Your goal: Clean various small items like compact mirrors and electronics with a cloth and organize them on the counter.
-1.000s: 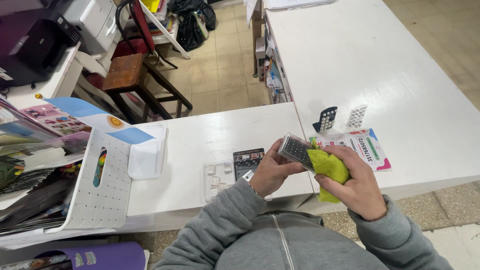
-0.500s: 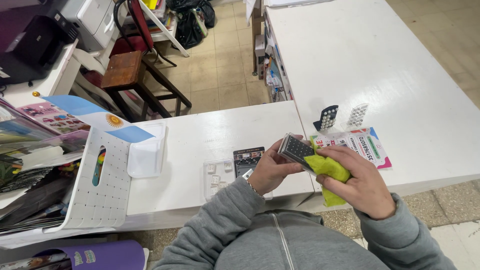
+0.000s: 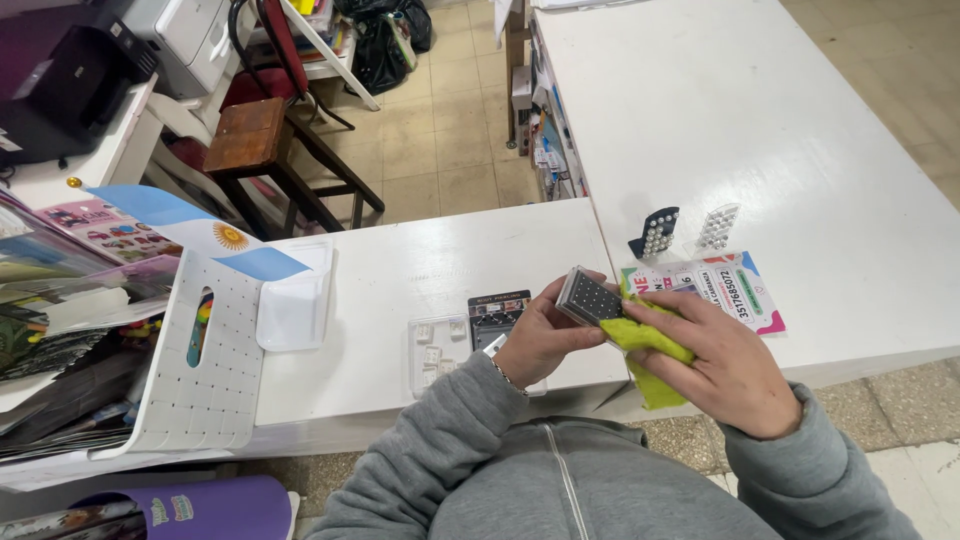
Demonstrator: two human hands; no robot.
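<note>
Just right of centre in the lower half of the frame, a small dark block with a grid of pale studs is being held above the front edge of the white counter. It is being gripped by the left hand, whose fingers are being curled closed round its lower side, with the thumb lying along its near edge. A yellow-green cloth is being pressed against the block's right end by the right hand; its fingers are being folded over the cloth, so that the cloth is being pinched between them and the block, and a loose tail of it is hanging down below the palm.

As a judgement only, the wiping is being carried on in mid-course: cloth and block are touching, the block is not being set down, and how much of its surface is already clean cannot be told.

Below and left of the left hand, a clear plastic tray and a dark card are lying on the counter, touching or nearly so. Right of centre, a colourful printed leaflet is lying flat on the adjoining white table, with a dark studded stand and a clear studded stand being kept upright just above it. At the left of the frame, a white perforated panel and a light-blue-and-white flag are being seen beside stacked magazines. In the upper left, a wooden stool is standing on the tiled floor.
</note>
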